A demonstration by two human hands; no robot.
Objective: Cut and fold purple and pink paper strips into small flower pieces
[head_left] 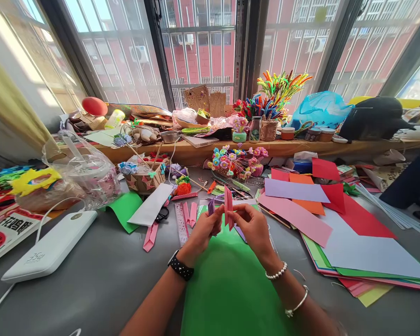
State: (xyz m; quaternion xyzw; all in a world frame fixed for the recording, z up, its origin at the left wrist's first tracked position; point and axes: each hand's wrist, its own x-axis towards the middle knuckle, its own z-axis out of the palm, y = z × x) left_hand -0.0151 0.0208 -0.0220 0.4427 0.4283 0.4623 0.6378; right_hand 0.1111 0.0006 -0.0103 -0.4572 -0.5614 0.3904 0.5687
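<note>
A green sheet (227,289) lies nearest on the worktop (101,280). Above it, the left hand (205,229) and right hand (252,225) meet, fingers pinched shut on a folded pink paper (228,206), maybe with purple paper too. Behind sit paper flowers (236,161).

head camera, looking forward and down, close over grey desk (101,280), facing windows (199,42)

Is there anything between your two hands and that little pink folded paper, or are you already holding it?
Nothing visible stands between them. The left hand and right hand both pinch the pink folded paper directly, holding it upright above the green sheet. The ruler and scissors lie off to the left, clear of it.
</note>
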